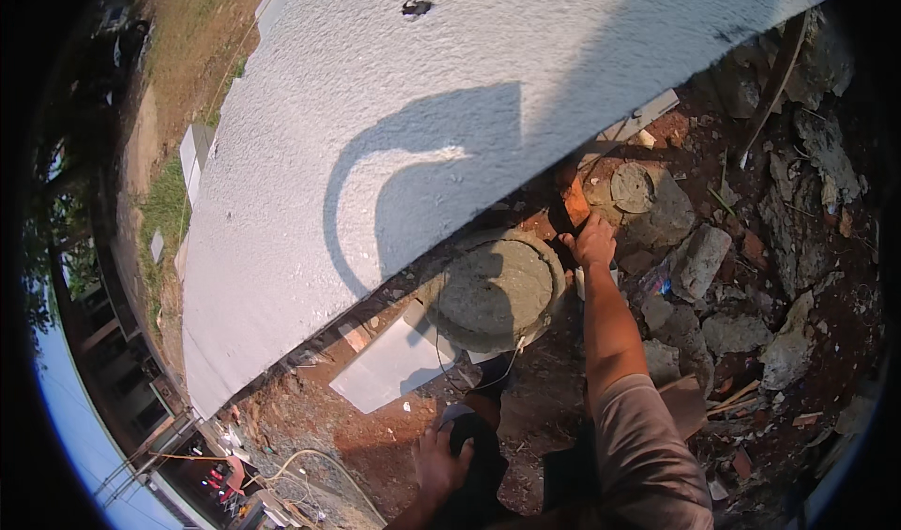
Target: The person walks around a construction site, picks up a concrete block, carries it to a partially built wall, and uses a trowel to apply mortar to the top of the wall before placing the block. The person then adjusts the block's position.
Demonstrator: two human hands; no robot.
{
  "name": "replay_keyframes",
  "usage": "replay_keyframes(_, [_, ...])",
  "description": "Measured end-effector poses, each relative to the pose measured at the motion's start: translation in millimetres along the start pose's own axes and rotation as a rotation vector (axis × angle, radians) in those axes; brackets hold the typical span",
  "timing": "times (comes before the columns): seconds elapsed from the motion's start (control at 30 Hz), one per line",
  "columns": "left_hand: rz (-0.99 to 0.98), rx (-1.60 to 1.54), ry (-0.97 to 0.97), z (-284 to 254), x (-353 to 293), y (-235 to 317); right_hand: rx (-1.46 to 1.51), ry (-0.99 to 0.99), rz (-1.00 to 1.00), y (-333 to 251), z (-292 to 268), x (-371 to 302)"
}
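Note:
My right hand (pixel 593 242) reaches forward to the foot of the white wall. Its thumb and fingers are around the near end of an orange brick (pixel 574 201). Just left of that hand stands a round bucket (pixel 556 291) filled with grey wet mortar (pixel 497 289), its wire handle hanging down on the near side. Beyond the hand to the right is a grey mortar mound with a round top (pixel 633 188). My left hand (pixel 441 460) rests on my dark-clothed knee, fingers apart and holding nothing.
The rough white wall (pixel 282 183) fills the upper middle, my shadow across it. A pale flat board (pixel 389 366) lies beside the bucket. Broken concrete chunks (pixel 702 262) cover the reddish soil at right. A looped hose (pixel 324 455) lies at lower left.

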State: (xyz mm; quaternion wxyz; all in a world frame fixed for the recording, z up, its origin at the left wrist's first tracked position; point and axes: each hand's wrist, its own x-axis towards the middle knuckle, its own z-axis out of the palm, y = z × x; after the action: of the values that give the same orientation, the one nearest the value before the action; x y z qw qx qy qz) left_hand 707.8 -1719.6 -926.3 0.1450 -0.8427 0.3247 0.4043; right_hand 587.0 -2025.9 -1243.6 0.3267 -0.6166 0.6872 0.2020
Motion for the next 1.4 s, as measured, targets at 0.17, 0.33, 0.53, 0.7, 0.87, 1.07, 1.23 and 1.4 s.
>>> replay_keyframes(0.17, [0.046, 0.01, 0.06, -3.1, 0.0, 2.8, 0.091, 0.034, -0.082, 11.9, -9.4, 28.2])
replay_keyframes(0.33, [0.006, 0.027, -0.025, -6.8, -4.2, 11.4, 0.211, -0.032, -0.248, 70.2, -85.1, -2.2])
replay_keyframes(0.53, [-0.115, -0.031, -0.019, -3.2, -24.8, -2.7, 0.771, -0.252, -0.089, 121.6, -212.8, -202.6])
replay_keyframes(0.7, [-0.156, -0.419, 0.326, -23.0, -39.3, -10.4, 0.771, -0.285, -0.08, 41.4, -435.3, -368.2])
replay_keyframes(0.87, [-0.402, -0.68, 0.213, -57.6, -93.5, -30.9, 0.466, 0.02, -0.465, -55.2, -559.9, -408.7])
replay_keyframes(1.07, [-0.543, -0.728, 0.252, 7.6, -186.3, -124.5, -0.194, 0.362, -0.85, -230.2, -625.5, -338.1])
replay_keyframes(1.23, [-1.059, -1.079, 0.382, 52.0, -293.3, -80.9, -0.726, 0.415, -0.848, -344.6, -595.5, -231.2])
replay_keyframes(1.4, [-0.966, -1.182, 0.186, 51.2, -348.5, 61.7, -0.45, -0.109, -1.124, -379.2, -529.1, -282.6])
